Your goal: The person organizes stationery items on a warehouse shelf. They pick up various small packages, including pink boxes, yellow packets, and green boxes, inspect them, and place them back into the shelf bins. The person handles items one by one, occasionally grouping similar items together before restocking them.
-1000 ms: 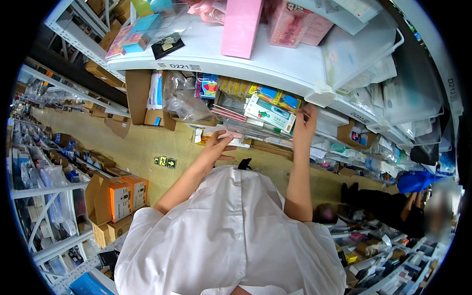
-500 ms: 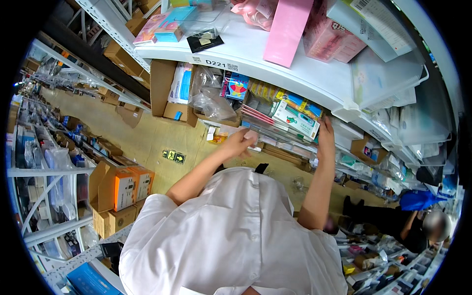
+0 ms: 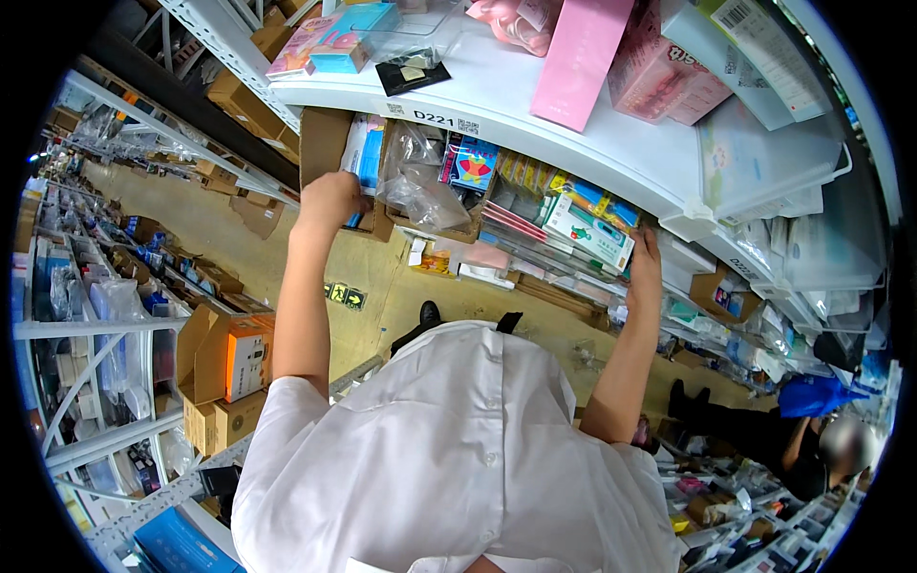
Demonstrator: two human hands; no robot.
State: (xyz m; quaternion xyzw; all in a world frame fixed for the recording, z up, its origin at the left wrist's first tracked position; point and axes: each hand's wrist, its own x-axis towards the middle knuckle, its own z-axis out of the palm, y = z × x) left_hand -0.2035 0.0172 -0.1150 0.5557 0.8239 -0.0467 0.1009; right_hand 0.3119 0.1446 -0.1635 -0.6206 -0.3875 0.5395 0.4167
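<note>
My left hand is closed at the front left of an open cardboard box, with its fingertips hidden inside. Blue-and-white packets stand in that box. At the right, my right hand grips the end of a clear plastic bin, fingers along its side. A white box with a green figure lies on top in the bin, its end close to these fingers. Yellow-and-blue packs fill the back of the bin. Between my hands sits another carton with crumpled clear bags and a blue picture box.
A white shelf runs above the bins, bearing a tall pink box and a black packet. Brown cartons stand at the left beside another rack. A person in dark clothes is at the far right.
My left hand has moved left from in front of the middle bins to the open cardboard box. My right hand stays at the clear bin's end.
</note>
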